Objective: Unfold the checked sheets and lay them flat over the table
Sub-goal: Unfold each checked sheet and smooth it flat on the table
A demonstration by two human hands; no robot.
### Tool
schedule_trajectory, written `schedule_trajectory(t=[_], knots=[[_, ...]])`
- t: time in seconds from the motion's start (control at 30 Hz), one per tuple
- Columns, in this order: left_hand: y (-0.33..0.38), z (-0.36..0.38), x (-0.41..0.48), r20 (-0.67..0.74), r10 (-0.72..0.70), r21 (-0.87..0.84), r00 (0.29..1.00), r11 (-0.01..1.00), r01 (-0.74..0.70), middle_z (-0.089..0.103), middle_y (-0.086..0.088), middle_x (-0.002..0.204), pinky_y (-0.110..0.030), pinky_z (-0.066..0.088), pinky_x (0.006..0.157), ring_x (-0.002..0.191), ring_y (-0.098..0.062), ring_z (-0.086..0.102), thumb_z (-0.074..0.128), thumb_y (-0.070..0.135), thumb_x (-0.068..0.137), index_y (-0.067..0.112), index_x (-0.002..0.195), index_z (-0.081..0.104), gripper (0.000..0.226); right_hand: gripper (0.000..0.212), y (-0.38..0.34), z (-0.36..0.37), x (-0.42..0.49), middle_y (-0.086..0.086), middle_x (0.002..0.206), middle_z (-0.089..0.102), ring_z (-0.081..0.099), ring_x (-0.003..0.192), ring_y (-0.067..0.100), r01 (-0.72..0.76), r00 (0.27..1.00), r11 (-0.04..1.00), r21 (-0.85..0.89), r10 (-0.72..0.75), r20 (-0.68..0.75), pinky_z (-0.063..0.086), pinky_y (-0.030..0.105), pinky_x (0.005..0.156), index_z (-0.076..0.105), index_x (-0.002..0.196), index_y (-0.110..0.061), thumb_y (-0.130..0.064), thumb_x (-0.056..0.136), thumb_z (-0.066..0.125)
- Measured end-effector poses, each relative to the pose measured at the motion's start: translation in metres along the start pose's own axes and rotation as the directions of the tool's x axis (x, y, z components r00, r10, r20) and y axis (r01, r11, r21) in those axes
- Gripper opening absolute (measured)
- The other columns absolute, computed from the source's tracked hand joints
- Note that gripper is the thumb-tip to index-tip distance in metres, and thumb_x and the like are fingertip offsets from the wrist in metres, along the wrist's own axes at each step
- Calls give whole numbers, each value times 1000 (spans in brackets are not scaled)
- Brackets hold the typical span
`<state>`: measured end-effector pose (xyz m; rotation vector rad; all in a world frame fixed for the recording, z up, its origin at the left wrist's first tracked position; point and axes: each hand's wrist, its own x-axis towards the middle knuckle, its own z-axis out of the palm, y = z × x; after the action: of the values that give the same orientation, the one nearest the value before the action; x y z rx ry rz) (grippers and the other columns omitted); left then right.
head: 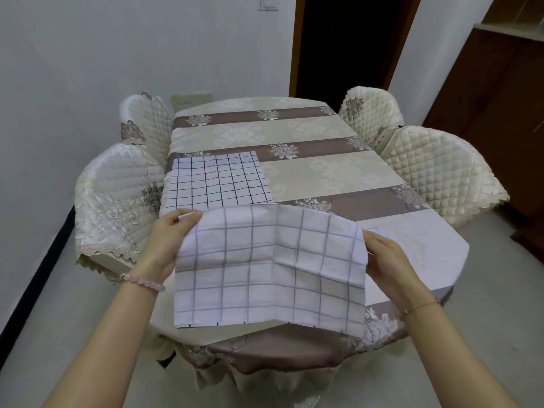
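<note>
A person's two hands hold a checked sheet (265, 266) up over the near end of a bench (412, 240) covered in a cream and mauve floral cloth (294, 178). The left hand (170, 240) is closed on the sheet's upper left corner, thumb and fingers pinching the fabric; a pink bead bracelet (144, 282) circles that wrist. The right hand (385, 260) grips the upper right edge the same way, with a thin cord (421, 307) on its wrist. The sheet hangs tilted toward the camera, pale side out, its grid faint grey, crease lines crossing its middle, and its lower edge near the bench's front rim. A second sheet (217, 181), white with a sharp dark grid, lies flat on the bench's left side just beyond the held one, its near edge hidden behind it. Quilted cream chairs stand on both sides: two on the left (117, 195) and two on the right (441, 172). A dark doorway (347, 42) opens behind the bench.
</note>
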<state>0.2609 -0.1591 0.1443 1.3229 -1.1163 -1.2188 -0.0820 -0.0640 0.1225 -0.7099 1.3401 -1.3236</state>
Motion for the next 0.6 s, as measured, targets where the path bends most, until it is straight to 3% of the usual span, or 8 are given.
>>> schedule_trajectory(t=[0.1, 0.17, 0.27, 0.33, 0.4, 0.47, 0.53, 0.6], knots=[[-12, -4, 15, 11, -33, 68, 999, 997, 32, 66, 0, 73, -20, 51, 65, 68, -9, 61, 60, 7, 89, 12, 81, 64, 10, 31, 9, -2, 13, 9, 97, 67, 59, 84, 19, -61, 998, 998, -24, 61, -1, 49, 24, 60, 67, 114, -6, -26, 93, 55], [-31, -6, 24, 3, -78, 150, 997, 986, 76, 64, -6, 80, -28, 48, 75, 80, -19, 59, 60, 7, 89, 9, 88, 65, 5, 33, 20, 0, 22, 6, 93, 68, 59, 76, 16, -114, 993, 993, -37, 113, -23, 46, 21, 54, 67, 115, -6, -26, 92, 56], [-62, -5, 31, -35, -122, 302, 992, 945, 127, 62, -12, 83, -28, 44, 75, 85, -23, 54, 61, 9, 88, 8, 93, 64, 6, 26, 39, 1, 32, 6, 85, 63, 52, 69, 16, -186, 980, 982, -28, 183, -72, 41, 25, 56, 71, 103, -6, -26, 90, 60], [-80, -1, 30, -83, -90, 471, 992, 874, 119, 63, -17, 95, -31, 46, 75, 86, -26, 55, 62, 12, 88, 7, 102, 62, 15, 19, 49, 3, 35, 6, 83, 62, 51, 69, 18, -238, 969, 971, -18, 236, -75, 39, 27, 58, 71, 95, -11, -25, 91, 60], [-91, 8, 23, -74, 35, 683, 997, 730, 25, 59, -18, 115, -37, 44, 90, 104, -32, 55, 62, 14, 88, 5, 117, 58, 31, 23, 61, 4, 41, 5, 86, 62, 52, 73, 18, -272, 956, 962, 0, 270, -111, 40, 24, 58, 69, 102, -6, -23, 91, 60], [-96, 25, 5, 58, 125, 748, 991, 652, -125, 57, -14, 121, -35, 39, 97, 114, -30, 52, 61, 14, 89, 5, 122, 56, 35, 35, 72, 4, 47, 7, 99, 59, 52, 86, 18, -274, 942, 961, 42, 277, -188, 43, 22, 64, 62, 116, 3, -20, 90, 61], [-103, 47, -19, 277, 110, 723, 955, 630, -283, 57, -7, 124, -28, 36, 98, 118, -24, 50, 58, 17, 91, 9, 123, 57, 33, 35, 80, 3, 49, 9, 110, 61, 56, 92, 19, -296, 926, 955, 27, 293, -238, 48, 24, 72, 62, 116, 1, -21, 89, 63], [-113, 64, -43, 476, 47, 716, 878, 559, -419, 55, 0, 129, -25, 34, 100, 122, -18, 47, 49, 30, 94, 15, 128, 54, 37, 33, 84, 0, 48, 15, 111, 67, 62, 95, 26, -343, 911, 939, 21, 338, -238, 53, 37, 82, 66, 107, -3, -28, 86, 65]])
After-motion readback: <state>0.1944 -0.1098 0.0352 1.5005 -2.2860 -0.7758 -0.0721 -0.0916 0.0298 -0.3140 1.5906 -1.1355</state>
